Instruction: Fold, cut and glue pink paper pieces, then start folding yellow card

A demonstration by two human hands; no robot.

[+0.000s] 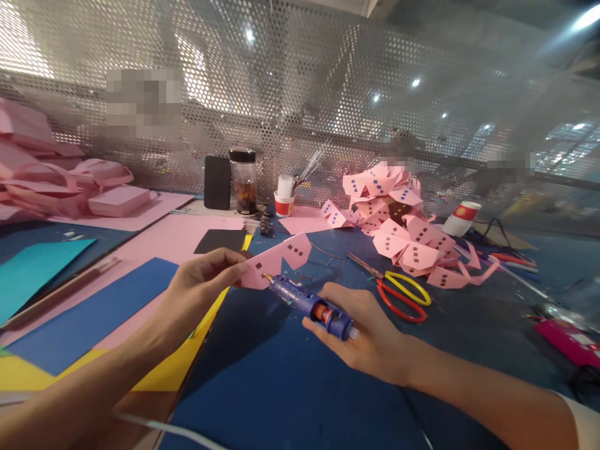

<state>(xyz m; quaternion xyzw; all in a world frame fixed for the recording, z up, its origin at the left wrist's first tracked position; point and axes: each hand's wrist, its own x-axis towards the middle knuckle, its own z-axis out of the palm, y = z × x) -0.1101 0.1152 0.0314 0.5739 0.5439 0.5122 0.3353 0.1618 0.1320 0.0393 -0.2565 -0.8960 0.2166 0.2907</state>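
Note:
Between the thumb and fingers of my left hand (213,275) is the left end of a folded pink paper piece (276,259) with small dark squares on it. My right hand (363,328) grips a blue glue gun (300,297) with an orange part inside its body. The nozzle points left and meets the paper, or nearly so, close to a dark square; I cannot tell whether glue is coming out. The glue gun's handle is hidden by my right hand. Scissors (403,297) with red and yellow handles lie just beyond that hand.
A pile of similar pink paper pieces (398,206) stands at the back right. Blue paper (103,312) and yellow sheets lie at left. A lidded jar (244,181) and a paper cup (284,205) stand by the perforated metal screen (300,94). A magenta object (569,340) sits far right.

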